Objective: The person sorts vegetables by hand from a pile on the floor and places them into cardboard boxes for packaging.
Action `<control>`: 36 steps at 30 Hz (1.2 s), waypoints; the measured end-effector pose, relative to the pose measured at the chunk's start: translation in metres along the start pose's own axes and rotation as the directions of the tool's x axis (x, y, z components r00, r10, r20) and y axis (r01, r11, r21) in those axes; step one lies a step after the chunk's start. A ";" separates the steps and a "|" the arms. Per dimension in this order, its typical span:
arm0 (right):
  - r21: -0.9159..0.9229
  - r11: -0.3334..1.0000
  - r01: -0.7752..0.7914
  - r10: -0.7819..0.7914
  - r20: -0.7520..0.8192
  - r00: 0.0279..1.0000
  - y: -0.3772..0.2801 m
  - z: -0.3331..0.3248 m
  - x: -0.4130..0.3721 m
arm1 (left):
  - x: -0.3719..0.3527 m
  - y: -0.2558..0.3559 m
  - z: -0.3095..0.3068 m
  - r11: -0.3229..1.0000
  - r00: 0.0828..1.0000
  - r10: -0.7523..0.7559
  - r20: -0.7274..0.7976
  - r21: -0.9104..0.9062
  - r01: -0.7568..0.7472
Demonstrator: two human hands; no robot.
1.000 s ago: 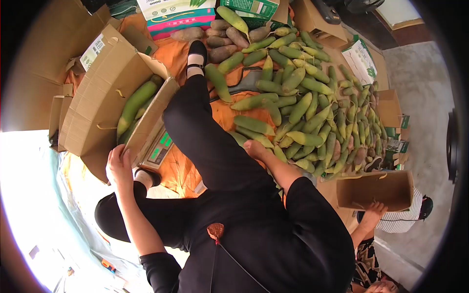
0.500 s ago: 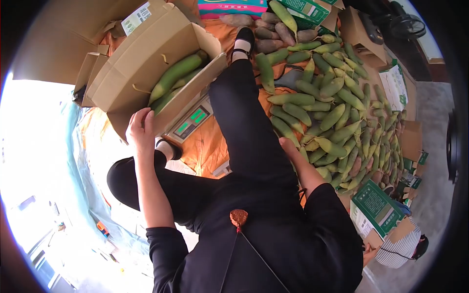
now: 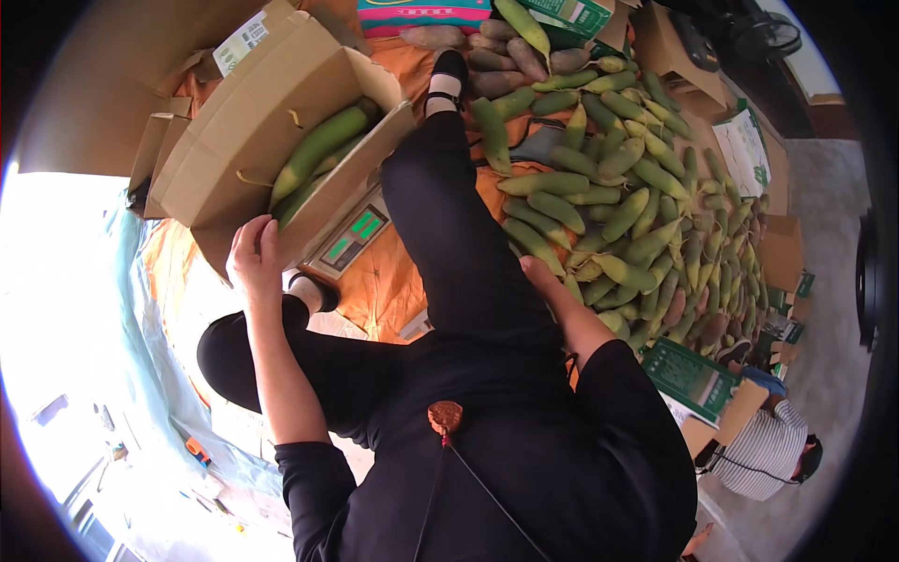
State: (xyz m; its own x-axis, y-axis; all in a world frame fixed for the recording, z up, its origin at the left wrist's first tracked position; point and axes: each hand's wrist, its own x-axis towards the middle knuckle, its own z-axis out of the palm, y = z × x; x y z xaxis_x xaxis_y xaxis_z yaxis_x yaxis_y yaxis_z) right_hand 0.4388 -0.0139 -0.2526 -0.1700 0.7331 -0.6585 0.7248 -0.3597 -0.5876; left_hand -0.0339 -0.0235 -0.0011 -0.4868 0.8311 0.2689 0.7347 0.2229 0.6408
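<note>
My left hand (image 3: 255, 255) is at the near corner of an open cardboard box (image 3: 248, 117), fingers curled over its edge close to the tip of a green radish. Inside the box lie a few long green radishes (image 3: 323, 145). Beneath the box is a scale (image 3: 351, 242) with lit green digits, too small to read. My right hand (image 3: 538, 273) rests against the outer side of my thigh, beside a big heap of green radishes (image 3: 623, 215); its fingers are mostly hidden.
An orange sheet (image 3: 375, 290) covers the floor. Brownish radishes (image 3: 496, 61) lie at the back by a pink and teal box (image 3: 426, 14). A person in a striped top (image 3: 763, 450) is at the right by a green carton (image 3: 688, 379). A fan (image 3: 763, 37) stands at the far right.
The whole view has shifted slightly, so things sit a little further left. My left hand stays at the box corner and my right hand by my thigh. The person at the right has moved a little.
</note>
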 end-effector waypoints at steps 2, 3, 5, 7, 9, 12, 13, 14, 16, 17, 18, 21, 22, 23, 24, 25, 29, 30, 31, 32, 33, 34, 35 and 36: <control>-0.004 1.000 -0.018 0.018 -0.021 1.000 -0.006 -0.002 -0.005 | -0.001 0.000 0.000 1.000 1.000 -0.006 0.002 -0.014 0.006; -0.004 1.000 -0.008 0.008 -0.008 1.000 0.001 0.001 -0.002 | -0.001 0.001 0.000 1.000 1.000 0.001 0.008 -0.004 -0.001; -0.002 1.000 0.009 -0.009 0.005 1.000 0.014 0.008 0.012 | 0.001 0.003 -0.002 1.000 1.000 0.012 0.009 0.009 -0.012; -0.094 0.994 0.054 -0.052 0.027 0.998 0.031 0.013 0.021 | 0.001 0.008 -0.002 0.999 1.000 0.005 0.022 0.051 -0.006; -0.069 0.997 0.046 -0.045 0.018 0.999 0.037 0.015 0.017 | -0.001 0.005 0.000 0.999 1.000 0.007 0.018 0.034 -0.008; -0.051 0.999 0.012 -0.011 0.019 1.000 0.021 0.010 0.008 | 0.001 0.001 -0.001 1.000 1.000 0.012 0.004 0.018 -0.012; -0.060 0.998 -0.024 0.025 0.020 0.999 0.010 0.007 0.004 | 0.001 0.001 -0.001 1.000 1.000 0.015 0.004 0.007 -0.015; -0.060 0.998 -0.019 0.021 0.029 0.999 0.018 0.011 0.010 | 0.001 0.002 -0.002 1.000 1.000 0.011 0.001 0.016 -0.011; -0.153 0.984 0.092 -0.080 0.082 0.993 0.044 0.021 0.031 | 0.002 0.003 -0.004 1.000 1.000 -0.016 -0.021 -0.016 0.016; -0.152 0.984 0.097 -0.084 0.091 0.992 0.030 0.018 0.023 | 0.003 -0.001 -0.005 1.000 1.000 -0.020 -0.024 -0.008 0.020; -0.075 0.997 0.034 -0.032 0.027 0.999 0.005 0.005 0.010 | 0.004 -0.009 -0.004 0.997 0.997 -0.022 -0.073 -0.072 0.017; -0.095 0.994 0.052 -0.055 -0.025 0.998 -0.034 -0.020 0.000 | 0.007 -0.013 -0.012 0.980 0.988 -0.094 -0.126 -0.185 0.070; -0.188 0.974 0.127 -0.132 -0.014 0.991 -0.042 -0.025 0.006 | 0.008 -0.005 -0.019 0.942 0.969 -0.201 -0.146 -0.302 0.150; -0.188 0.974 0.130 -0.134 -0.010 0.991 -0.047 -0.030 0.013 | 0.009 0.001 -0.024 0.883 0.940 -0.306 -0.152 -0.416 0.220; -0.441 0.866 0.235 -0.252 0.021 0.968 -0.052 -0.036 0.024 | 0.011 -0.004 -0.030 0.876 0.946 -0.287 -0.152 -0.441 0.195; -0.658 0.683 0.316 -0.354 0.080 0.932 -0.057 -0.041 0.033 | 0.011 -0.006 -0.036 0.877 0.945 -0.285 -0.159 -0.442 0.190; 0.069 0.916 0.396 -0.371 -0.236 0.898 -0.157 -0.093 0.020 | 0.025 0.005 -0.073 0.753 0.868 -0.484 -0.114 -0.559 0.347; 0.010 0.865 0.501 -0.475 -0.303 0.826 -0.180 -0.104 0.027 | 0.030 0.012 -0.086 0.776 0.870 -0.482 -0.103 -0.512 0.369; 0.022 0.877 0.480 -0.455 -0.287 0.843 -0.211 -0.119 0.028 | 0.034 0.019 -0.099 0.796 0.871 -0.483 -0.093 -0.462 0.392; 0.059 0.874 0.481 -0.448 -0.284 0.848 -0.238 -0.131 0.032 | 0.039 0.022 -0.108 0.820 0.861 -0.497 -0.108 -0.384 0.425; 0.032 0.813 0.581 -0.536 -0.345 0.770 -0.264 -0.137 0.037 | 0.041 0.013 -0.114 0.821 0.855 -0.502 -0.130 -0.384 0.423; -0.008 0.793 0.610 -0.577 -0.332 0.746 -0.293 -0.144 0.036 | 0.045 -0.005 -0.120 0.840 0.851 -0.517 -0.098 -0.253 0.481; -0.049 0.767 0.640 -0.620 -0.314 0.719 -0.322 -0.148 0.034 | 0.047 -0.025 -0.123 0.840 0.839 -0.539 -0.070 -0.117 0.530; -0.057 0.764 0.642 -0.628 -0.291 0.722 -0.344 -0.149 0.035 | 0.046 -0.046 -0.122 0.852 0.853 -0.522 -0.014 0.023 0.522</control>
State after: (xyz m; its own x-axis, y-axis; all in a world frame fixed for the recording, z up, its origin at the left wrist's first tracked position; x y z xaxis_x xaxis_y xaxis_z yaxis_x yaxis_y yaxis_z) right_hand 0.2823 0.2218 -0.0037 -0.3839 0.9229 0.0304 0.4833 0.2288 -0.8450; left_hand -0.1477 -0.0580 0.0690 -0.8054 0.5851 -0.0949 0.3829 0.6358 0.6702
